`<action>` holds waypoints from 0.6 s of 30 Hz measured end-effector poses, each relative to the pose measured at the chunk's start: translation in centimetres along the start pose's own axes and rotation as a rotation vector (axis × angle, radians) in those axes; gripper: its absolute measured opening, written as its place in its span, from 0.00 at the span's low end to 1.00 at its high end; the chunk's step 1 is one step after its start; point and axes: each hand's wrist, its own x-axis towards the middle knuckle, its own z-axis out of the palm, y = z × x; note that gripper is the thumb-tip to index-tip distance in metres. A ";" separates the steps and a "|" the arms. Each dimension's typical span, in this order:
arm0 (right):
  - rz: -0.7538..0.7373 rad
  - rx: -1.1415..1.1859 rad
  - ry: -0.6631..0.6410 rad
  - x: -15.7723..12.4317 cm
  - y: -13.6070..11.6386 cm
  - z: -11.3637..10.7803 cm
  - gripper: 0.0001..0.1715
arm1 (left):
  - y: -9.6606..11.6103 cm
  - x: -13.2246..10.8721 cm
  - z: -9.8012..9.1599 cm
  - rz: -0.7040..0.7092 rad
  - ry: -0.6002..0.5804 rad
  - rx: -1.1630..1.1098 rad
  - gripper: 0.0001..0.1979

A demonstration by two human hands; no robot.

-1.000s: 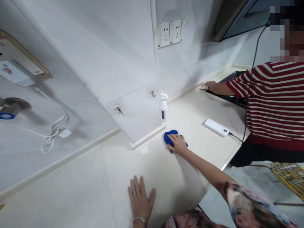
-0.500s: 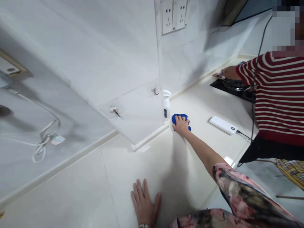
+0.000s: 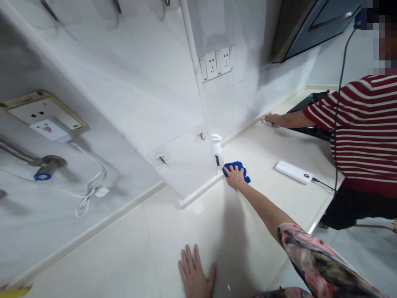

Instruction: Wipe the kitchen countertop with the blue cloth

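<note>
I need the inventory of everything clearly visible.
Projecting pillar: 1, white, centre
Smooth countertop: 1, cream, across bottom
Plastic spray bottle: 1, white, beside pillar
Crumpled cloth: 1, blue, beside bottle
Oblong device: 1, white, right
Thin cables: 2+, black right, white left
Flat cooktop: 1, black, right
Wall sockets: 3, white, both sides
Plug adapter: 1, white, left
Ringed valve: 1, silver, left
Hooks: 5, dark, on pillar
Second person: 1, red striped shirt, right
Second cloth: 1, pale, near cooktop
Floral sleeve: 1, multicoloured, lower right
Left hand: 1, bare, on countertop
Right hand: 1, bare, on crumpled cloth
</note>
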 end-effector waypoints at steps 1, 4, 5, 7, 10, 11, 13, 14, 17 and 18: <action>-0.013 0.005 0.007 -0.2 -0.2 0.0 0.37 | 0.0 0.0 -0.1 0.005 0.000 0.002 0.45; -0.049 0.021 0.031 -0.8 -0.4 0.1 0.38 | 0.1 0.2 -0.5 0.005 -0.014 0.006 0.43; -0.055 0.025 0.036 -1.1 -0.4 0.2 0.38 | 0.2 0.3 -0.7 0.001 -0.018 0.008 0.43; -0.051 0.030 0.041 -1.8 -0.4 0.3 0.39 | 0.5 0.4 -1.2 -0.005 -0.024 0.013 0.40; -0.035 0.044 0.045 -3.5 -0.8 0.3 0.39 | 0.9 0.5 -1.8 -0.002 -0.041 0.020 0.37; -0.036 0.051 0.046 -4.4 -1.2 0.3 0.40 | 1.0 0.6 -1.9 0.002 -0.044 0.018 0.37; -0.067 0.072 0.045 -6.6 -2.3 0.4 0.40 | 1.1 0.6 -1.9 0.002 -0.023 0.008 0.37; -0.099 0.086 0.044 -7.9 -3.1 0.6 0.40 | 1.2 0.6 -1.9 0.004 -0.002 0.001 0.38; -0.243 0.164 0.032 -12.6 -6.3 1.6 0.41 | 1.5 0.7 -1.9 0.041 0.063 -0.011 0.40; -0.303 0.200 0.026 -14.3 -7.5 2.2 0.42 | 1.5 0.8 -2.0 0.059 0.076 -0.012 0.40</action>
